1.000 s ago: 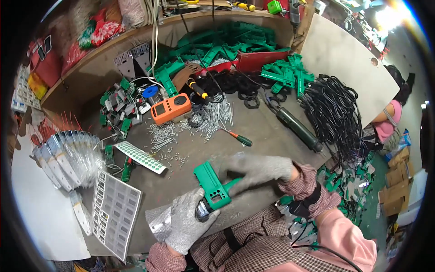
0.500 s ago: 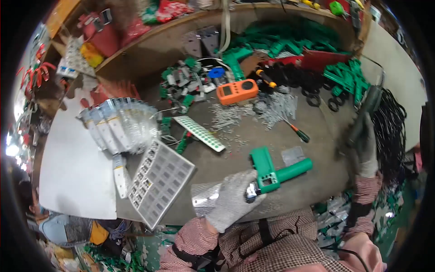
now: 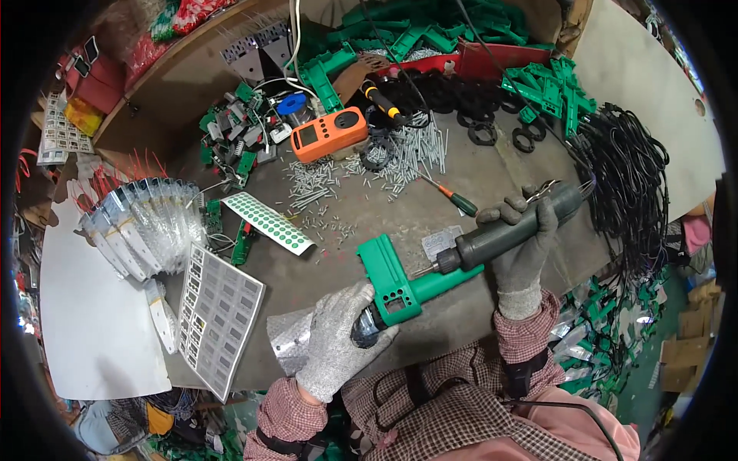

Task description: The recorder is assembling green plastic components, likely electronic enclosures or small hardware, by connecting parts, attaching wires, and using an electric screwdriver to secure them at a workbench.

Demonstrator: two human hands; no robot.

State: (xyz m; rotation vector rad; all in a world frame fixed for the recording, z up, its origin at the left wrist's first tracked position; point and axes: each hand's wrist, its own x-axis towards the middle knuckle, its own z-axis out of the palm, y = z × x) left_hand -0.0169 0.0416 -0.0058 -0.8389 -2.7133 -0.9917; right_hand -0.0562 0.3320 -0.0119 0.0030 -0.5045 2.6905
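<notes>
In a grey glove, my left hand [image 3: 338, 342] is closed around the dark collar of a green plastic tool housing [image 3: 387, 273] that has a handle stub to the right. A curved silvery piece [image 3: 287, 343] juts out on the other side of that hand. My right hand [image 3: 524, 257], also gloved, grips a black electric screwdriver [image 3: 507, 234]. The screwdriver lies slanted, its bit pointing left, close beside the housing's handle. Whether the bit touches the housing, I cannot tell. Just behind lies a small clear label or bag [image 3: 440, 241].
Loose screws [image 3: 407, 157], a hand screwdriver [image 3: 453, 197] and an orange meter [image 3: 329, 134] lie farther back. A sheet of green dot stickers [image 3: 267, 222] and a white parts tray [image 3: 219, 319] are left. Black cables [image 3: 626, 184] pile up right, green housings [image 3: 546, 92] behind.
My right hand has brought the electric screwdriver in from the far right to beside the green housing. My left hand keeps its hold. The whole view has shifted.
</notes>
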